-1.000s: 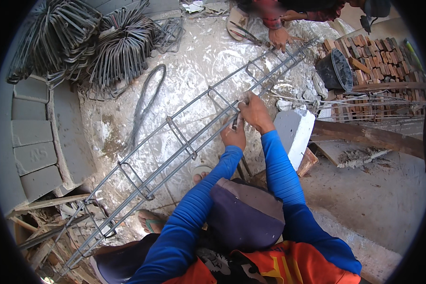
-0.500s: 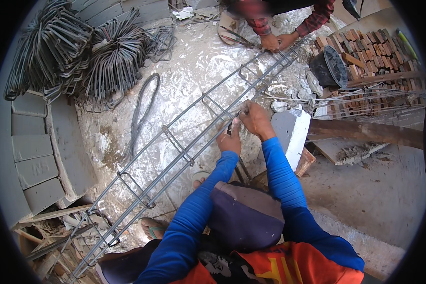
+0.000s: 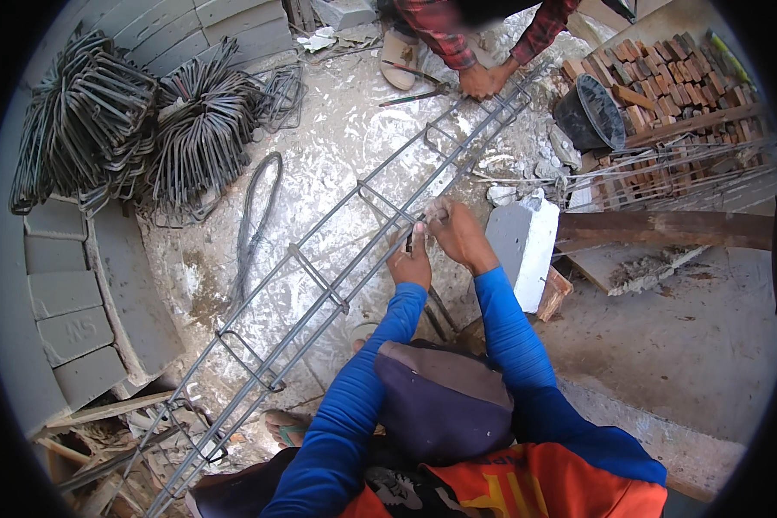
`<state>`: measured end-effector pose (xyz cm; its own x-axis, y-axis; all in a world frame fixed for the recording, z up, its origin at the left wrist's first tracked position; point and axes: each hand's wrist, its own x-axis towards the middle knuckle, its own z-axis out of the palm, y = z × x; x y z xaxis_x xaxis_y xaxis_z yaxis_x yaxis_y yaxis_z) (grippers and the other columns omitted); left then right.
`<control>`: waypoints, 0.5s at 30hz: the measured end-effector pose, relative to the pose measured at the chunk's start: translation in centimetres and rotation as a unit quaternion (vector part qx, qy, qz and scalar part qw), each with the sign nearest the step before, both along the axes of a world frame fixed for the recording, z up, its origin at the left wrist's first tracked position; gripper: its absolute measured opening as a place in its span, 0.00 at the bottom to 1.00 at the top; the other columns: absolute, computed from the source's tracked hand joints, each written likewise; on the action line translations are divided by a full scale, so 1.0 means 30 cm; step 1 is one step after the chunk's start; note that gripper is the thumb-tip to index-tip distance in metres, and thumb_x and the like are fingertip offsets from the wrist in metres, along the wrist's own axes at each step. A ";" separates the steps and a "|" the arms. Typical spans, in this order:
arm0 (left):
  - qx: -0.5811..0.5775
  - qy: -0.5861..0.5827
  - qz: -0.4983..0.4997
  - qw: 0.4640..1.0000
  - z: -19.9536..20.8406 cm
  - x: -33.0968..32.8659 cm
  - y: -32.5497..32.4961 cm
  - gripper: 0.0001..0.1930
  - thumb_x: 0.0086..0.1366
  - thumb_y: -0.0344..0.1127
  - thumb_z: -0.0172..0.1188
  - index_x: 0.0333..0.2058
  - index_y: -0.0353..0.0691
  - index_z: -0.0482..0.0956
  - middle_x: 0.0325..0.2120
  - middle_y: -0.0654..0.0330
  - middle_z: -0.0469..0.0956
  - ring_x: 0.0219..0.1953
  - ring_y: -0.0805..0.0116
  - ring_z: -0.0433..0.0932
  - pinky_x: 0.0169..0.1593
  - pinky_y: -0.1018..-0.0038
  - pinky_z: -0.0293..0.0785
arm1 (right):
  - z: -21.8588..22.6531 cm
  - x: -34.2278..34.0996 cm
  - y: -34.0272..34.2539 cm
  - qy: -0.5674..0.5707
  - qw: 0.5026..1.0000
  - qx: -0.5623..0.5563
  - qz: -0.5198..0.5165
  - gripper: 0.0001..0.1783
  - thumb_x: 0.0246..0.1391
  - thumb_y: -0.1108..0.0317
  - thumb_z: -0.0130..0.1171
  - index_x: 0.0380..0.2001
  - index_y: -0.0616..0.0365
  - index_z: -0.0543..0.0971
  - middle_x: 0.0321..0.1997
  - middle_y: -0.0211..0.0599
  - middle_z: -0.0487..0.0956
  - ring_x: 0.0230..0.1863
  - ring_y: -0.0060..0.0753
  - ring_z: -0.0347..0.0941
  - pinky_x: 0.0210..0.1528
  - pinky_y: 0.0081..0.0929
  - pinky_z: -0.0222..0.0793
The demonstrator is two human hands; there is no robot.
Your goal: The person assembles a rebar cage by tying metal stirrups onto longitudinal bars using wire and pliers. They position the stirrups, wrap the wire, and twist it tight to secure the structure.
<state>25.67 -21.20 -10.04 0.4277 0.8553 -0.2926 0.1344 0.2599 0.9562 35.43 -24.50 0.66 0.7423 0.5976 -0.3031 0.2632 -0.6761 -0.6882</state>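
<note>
A long steel rebar cage [image 3: 318, 278] with square stirrups runs diagonally from the lower left to the upper right. My left hand [image 3: 410, 261] is closed beside its near bars, thumb up, around dark pincers [image 3: 441, 312] whose two handles stick out below the hand. Against the same bars, close to a stirrup, my right hand [image 3: 459, 235] has its fingers pinched together; whatever they hold is too small to make out. At the cage's far end a co-worker's hands [image 3: 485, 80] are closed on the bars.
Bundled stirrups [image 3: 194, 142] are heaped at the upper left, near grey blocks [image 3: 69, 304]. A loop of tie wire [image 3: 255, 220] lies on the floor. Another pair of pincers [image 3: 416, 97] is by the co-worker. A black bucket [image 3: 589, 114], bricks [image 3: 665, 82] and a white-sided block [image 3: 525, 246] stand right.
The view has shifted slightly. My right fingers have turned a little at the bar, while my left hand keeps its place. The co-worker's hands have drawn closer together.
</note>
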 end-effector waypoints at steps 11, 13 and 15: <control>0.006 0.004 0.009 1.000 -0.003 -0.003 -0.029 0.24 0.70 0.51 0.62 0.44 0.29 0.82 0.41 0.49 0.84 0.45 0.61 0.81 0.51 0.66 0.73 | -0.137 -0.130 -0.109 -0.065 0.984 0.163 -0.042 0.11 0.64 0.76 0.57 0.48 0.66 0.73 0.42 0.44 0.79 0.44 0.31 0.79 0.47 0.31 0.75; -0.002 0.005 0.006 1.000 -0.006 -0.007 -0.031 0.25 0.71 0.52 0.60 0.43 0.29 0.82 0.41 0.49 0.84 0.45 0.60 0.81 0.52 0.66 0.73 | -0.169 -0.128 -0.106 -0.041 0.981 0.184 -0.048 0.11 0.65 0.75 0.56 0.49 0.66 0.73 0.44 0.43 0.79 0.43 0.30 0.78 0.46 0.30 0.75; -0.022 0.029 -0.015 0.999 -0.007 -0.015 -0.020 0.26 0.72 0.53 0.57 0.42 0.29 0.83 0.42 0.47 0.83 0.45 0.58 0.81 0.52 0.65 0.73 | -0.191 -0.116 -0.091 0.125 0.950 0.246 -0.143 0.12 0.66 0.75 0.55 0.50 0.67 0.74 0.44 0.41 0.80 0.41 0.28 0.77 0.45 0.27 0.75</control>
